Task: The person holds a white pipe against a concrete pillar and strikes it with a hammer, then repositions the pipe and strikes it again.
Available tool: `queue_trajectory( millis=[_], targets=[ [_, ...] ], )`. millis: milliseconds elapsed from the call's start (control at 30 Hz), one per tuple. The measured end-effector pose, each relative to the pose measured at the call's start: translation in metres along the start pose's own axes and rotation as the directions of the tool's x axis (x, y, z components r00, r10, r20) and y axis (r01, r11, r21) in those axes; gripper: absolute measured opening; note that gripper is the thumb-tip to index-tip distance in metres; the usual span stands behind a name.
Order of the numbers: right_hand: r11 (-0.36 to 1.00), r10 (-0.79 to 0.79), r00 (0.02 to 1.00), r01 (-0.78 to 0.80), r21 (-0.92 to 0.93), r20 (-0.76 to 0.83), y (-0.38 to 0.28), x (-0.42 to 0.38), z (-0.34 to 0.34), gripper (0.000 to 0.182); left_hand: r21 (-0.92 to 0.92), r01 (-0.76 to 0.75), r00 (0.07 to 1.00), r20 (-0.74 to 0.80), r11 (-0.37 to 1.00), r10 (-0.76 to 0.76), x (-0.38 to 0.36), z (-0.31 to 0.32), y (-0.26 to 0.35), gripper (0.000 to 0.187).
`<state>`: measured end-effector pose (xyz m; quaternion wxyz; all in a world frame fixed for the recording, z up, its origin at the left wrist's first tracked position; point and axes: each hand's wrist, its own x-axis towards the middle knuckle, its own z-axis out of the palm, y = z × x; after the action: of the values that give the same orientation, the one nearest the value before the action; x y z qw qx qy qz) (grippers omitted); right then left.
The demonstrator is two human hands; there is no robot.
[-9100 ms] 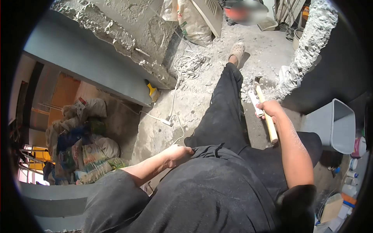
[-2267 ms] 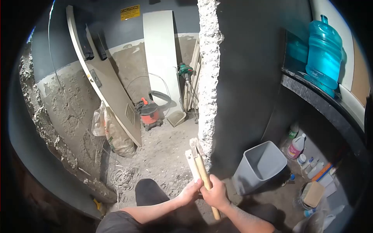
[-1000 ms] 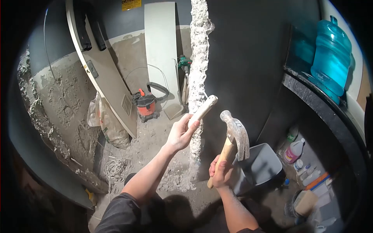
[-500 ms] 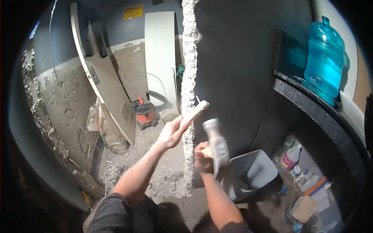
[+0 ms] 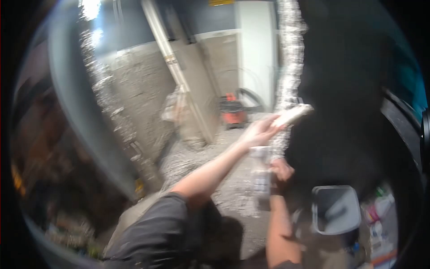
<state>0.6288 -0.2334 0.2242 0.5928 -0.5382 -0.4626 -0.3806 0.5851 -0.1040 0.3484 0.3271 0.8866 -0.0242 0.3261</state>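
Note:
My left hand is wrapped round a pale, dusty chisel, seen as a thick rod slanting up to the right. It crosses in front of the rough, chipped wall edge; its far end is hidden by my fingers, so contact with the wall cannot be told. Below and to the right, my right hand is closed on the handle of a hammer. The hammer's pale head is smeared by motion, left of my right hand and apart from the chisel.
A grey bin stands at lower right beside several bottles. Behind, a red and black vacuum cleaner sits near a leaning door and a white panel. Rubble covers the floor.
The view has swung left, so the scene sits further right. The hammer head has moved from the right of my right hand to its left; my left hand still grips the chisel.

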Motion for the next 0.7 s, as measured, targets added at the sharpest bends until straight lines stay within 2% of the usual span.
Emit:
queue_trajectory(
  millis=[33,67,100,133,167,200,233,267,333,367,400,433,467,500,533,600,633,667,700],
  targets=[
    [0.989,0.012,0.996,0.001,-0.148,0.088,0.032,-0.025,-0.006,0.025,-0.047,0.038,0.998,0.052,0.998,-0.035,0.0,-0.004,0.003,0.048],
    [0.958,0.018,0.984,0.034,-0.286,0.178,0.059,-0.05,0.002,0.025,-0.062,-0.002,1.0,0.03,0.998,0.004,-0.001,-0.006,0.009,0.049],
    [0.934,0.297,0.911,-0.214,-0.287,0.286,0.028,-0.03,-0.003,0.031,-0.18,-0.037,0.999,0.029,0.983,0.043,-0.004,-0.007,0.012,0.047],
    [0.839,0.537,0.746,-0.422,-0.344,0.394,0.004,-0.007,-0.018,0.043,-0.234,-0.149,0.989,-0.033,0.961,0.145,-0.005,-0.003,0.007,0.043],
    [0.694,0.671,0.733,-0.674,0.253,0.112,0.06,-0.058,0.01,0.016,-0.264,-0.17,0.985,-0.043,0.949,0.165,-0.005,-0.005,0.008,0.04],
    [0.79,0.596,0.77,-0.51,-0.339,0.228,0.0,-0.023,-0.017,0.056,-0.315,-0.204,0.979,-0.046,0.927,0.199,-0.005,-0.009,0.012,0.038],
    [0.846,0.503,0.856,-0.46,-0.27,0.119,-0.024,-0.011,-0.016,0.059,-0.258,-0.15,0.988,-0.008,0.954,0.154,-0.004,-0.019,0.018,0.037],
    [0.789,0.542,0.828,-0.445,-0.423,0.141,-0.02,-0.009,-0.02,0.068,-0.211,-0.101,0.994,0.029,0.972,0.109,-0.001,-0.025,0.02,0.037],
    [0.799,0.538,0.825,-0.436,-0.414,0.171,-0.009,-0.004,-0.021,0.071,-0.218,-0.129,0.991,0.01,0.968,0.134,0.007,-0.029,0.013,0.036],
    [0.757,0.639,0.754,-0.58,-0.3,0.153,-0.01,-0.003,-0.017,0.073,-0.19,-0.171,0.984,0.005,0.967,0.175,0.009,-0.03,0.009,0.035],
    [0.803,0.582,0.809,-0.555,-0.216,0.086,-0.012,-0.004,-0.014,0.051,-0.161,-0.213,0.976,0.003,0.964,0.216,0.009,-0.032,0.005,0.035],
    [0.829,0.546,0.826,-0.509,-0.231,0.14,-0.024,0.01,-0.02,0.042,-0.175,-0.229,0.973,-0.002,0.957,0.232,0.009,-0.033,0.007,0.033],
    [0.853,0.509,0.839,-0.461,-0.246,0.191,-0.033,0.021,-0.025,0.04,-0.153,-0.248,0.968,-0.021,0.956,0.248,0.009,-0.034,0.008,0.032],
    [0.867,0.494,0.861,-0.498,0.004,0.12,-0.041,0.026,-0.015,0.044,-0.129,-0.241,0.97,-0.025,0.962,0.24,0.01,-0.034,0.01,0.032],
    [0.877,0.475,0.874,-0.48,0.032,0.1,-0.043,0.031,-0.014,0.042,-0.103,-0.23,0.973,-0.031,0.968,0.228,0.01,-0.036,0.012,0.032],
    [0.901,0.434,0.899,-0.434,-0.024,0.061,-0.026,0.027,-0.017,0.041,-0.085,-0.22,0.974,-0.08,0.972,0.214,0.01,-0.036,0.013,0.031],
    [0.887,0.453,0.888,-0.458,0.055,0.083,-0.027,0.031,-0.019,0.04,-0.081,-0.217,0.975,-0.074,0.973,0.211,0.011,-0.036,0.012,0.031],
    [0.802,0.582,0.81,-0.587,0.11,0.078,-0.034,0.034,-0.018,0.04,-0.08,-0.215,0.975,-0.069,0.973,0.21,0.012,-0.036,0.011,0.032],
    [0.793,0.588,0.805,-0.592,0.144,0.075,-0.03,0.033,-0.018,0.039,-0.053,-0.208,0.977,-0.067,0.977,0.204,0.013,-0.035,0.009,0.032]
  ],
)
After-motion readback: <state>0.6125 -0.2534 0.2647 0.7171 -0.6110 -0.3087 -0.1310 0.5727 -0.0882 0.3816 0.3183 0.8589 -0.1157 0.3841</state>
